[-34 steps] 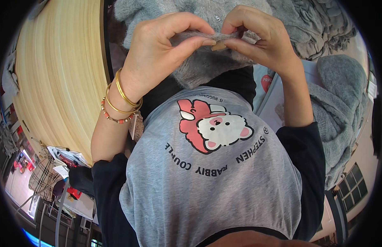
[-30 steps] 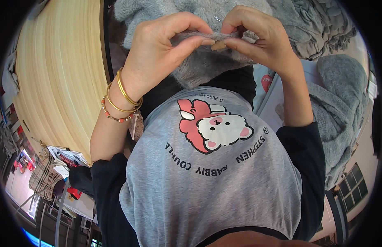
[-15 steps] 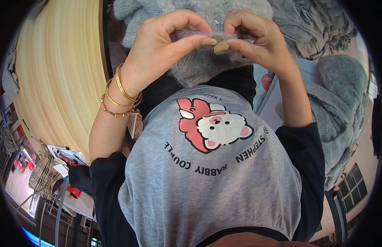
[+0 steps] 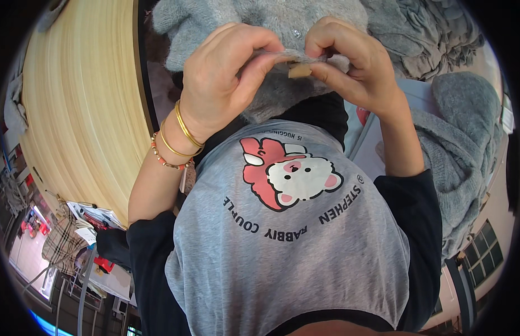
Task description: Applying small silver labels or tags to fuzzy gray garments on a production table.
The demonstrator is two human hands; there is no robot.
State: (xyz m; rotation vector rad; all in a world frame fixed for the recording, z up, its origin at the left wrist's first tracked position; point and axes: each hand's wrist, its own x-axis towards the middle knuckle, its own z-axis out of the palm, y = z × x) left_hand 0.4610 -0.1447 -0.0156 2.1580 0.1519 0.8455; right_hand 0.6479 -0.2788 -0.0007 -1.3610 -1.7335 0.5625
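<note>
A fuzzy grey knit garment [image 4: 215,14] spreads at the top of the view and over my lap. My left hand [image 4: 229,70] pinches an edge of it between thumb and fingers, its thumb tip partly behind the cloth. Close beside it, my right hand [image 4: 352,64] grips the same raised edge. A small tan piece, like tape [image 4: 299,70], sits at the right thumb's tip; whether it is wrapped on the thumb or held, I cannot tell. A shiny button-like ornament [image 4: 296,33] shows on the knit just beyond my fingers.
On the left stands a light wood table [image 4: 81,101] with a dark edge. More grey knitwear lies heaped at the far right [image 4: 425,36] and at the right [image 4: 467,145]. A plaid cloth [image 4: 64,241] hangs at the lower left, near papers [image 4: 95,215].
My left hand and forearm have shifted slightly right and turned. The held edge has tilted, and the tan piece sits a little lower. Both hands keep their hold.
</note>
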